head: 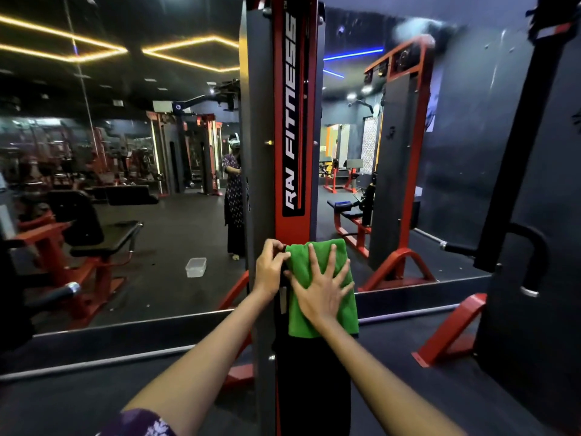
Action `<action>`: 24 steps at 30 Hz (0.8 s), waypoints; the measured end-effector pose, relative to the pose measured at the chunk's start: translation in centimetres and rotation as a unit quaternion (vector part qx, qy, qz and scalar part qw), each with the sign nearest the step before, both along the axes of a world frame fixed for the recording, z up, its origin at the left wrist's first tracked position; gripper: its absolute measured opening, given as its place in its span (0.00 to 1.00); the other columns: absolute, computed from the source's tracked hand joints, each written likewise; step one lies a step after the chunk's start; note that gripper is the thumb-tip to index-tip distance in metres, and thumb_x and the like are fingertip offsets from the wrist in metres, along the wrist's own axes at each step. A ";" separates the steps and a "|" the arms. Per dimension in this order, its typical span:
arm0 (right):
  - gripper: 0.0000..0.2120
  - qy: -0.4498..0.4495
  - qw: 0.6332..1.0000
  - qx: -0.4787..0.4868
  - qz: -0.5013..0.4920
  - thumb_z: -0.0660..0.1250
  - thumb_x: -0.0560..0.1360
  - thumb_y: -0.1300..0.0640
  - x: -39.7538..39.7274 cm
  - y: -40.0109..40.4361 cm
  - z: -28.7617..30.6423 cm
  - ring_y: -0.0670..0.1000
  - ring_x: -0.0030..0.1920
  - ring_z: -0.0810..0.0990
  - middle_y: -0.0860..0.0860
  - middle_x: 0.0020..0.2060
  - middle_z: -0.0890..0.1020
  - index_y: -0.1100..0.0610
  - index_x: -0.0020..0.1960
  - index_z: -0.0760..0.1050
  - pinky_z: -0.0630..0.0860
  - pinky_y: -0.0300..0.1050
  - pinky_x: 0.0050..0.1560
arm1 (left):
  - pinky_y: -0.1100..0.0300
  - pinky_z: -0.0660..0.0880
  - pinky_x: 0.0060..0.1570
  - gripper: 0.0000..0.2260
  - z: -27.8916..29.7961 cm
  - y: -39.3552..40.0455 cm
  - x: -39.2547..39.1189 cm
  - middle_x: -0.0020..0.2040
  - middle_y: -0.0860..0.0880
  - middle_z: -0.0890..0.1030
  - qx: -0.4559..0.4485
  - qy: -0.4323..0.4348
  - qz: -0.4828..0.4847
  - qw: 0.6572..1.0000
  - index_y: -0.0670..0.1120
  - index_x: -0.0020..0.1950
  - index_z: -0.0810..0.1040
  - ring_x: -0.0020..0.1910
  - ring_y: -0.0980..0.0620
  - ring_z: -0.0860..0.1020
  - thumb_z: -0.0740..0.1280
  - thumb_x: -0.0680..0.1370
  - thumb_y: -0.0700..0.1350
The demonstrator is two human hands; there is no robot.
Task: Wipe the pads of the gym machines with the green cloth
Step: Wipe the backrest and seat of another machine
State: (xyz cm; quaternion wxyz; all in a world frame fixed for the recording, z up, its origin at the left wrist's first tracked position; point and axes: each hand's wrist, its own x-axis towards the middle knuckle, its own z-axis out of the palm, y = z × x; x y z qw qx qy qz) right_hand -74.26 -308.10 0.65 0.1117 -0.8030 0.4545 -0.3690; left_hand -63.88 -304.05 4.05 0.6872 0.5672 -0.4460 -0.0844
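Forearms are stretched forward from the bottom edge, a purple patterned sleeve [138,423] showing at the left elbow. The right hand [320,287] is laid flat with fingers spread wide, pressing the folded green microfibre cloth [323,313] against the front of the upright black pad [311,388] of the red and grey weight-stack machine [283,121]. The cloth is draped over the pad's top edge and hangs down its front. The left hand [268,269] is curled around the pad's upper left edge, fingertips touching the cloth's top left corner. Behind the machine a wall mirror [125,184] is mounted. In its reflection a clear rectangular plastic container [196,267] is seen on the dark floor; its contents cannot be made out. Farther off, a black padded seat on a red frame [94,234] is reflected at the left.
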 end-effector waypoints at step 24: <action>0.39 0.062 0.957 -0.275 0.061 0.58 0.67 0.42 -2.6 -2.2 -8.0 0.62 0.71 0.57 0.47 0.77 0.49 0.36 0.75 0.47 0.59 0.69 0.65 | 0.52 0.68 0.64 0.16 -1.3 -1.3 1.8 0.46 0.45 0.83 -0.023 0.049 -0.067 0.996 0.50 0.49 0.72 0.54 0.48 0.78 0.50 0.75 0.58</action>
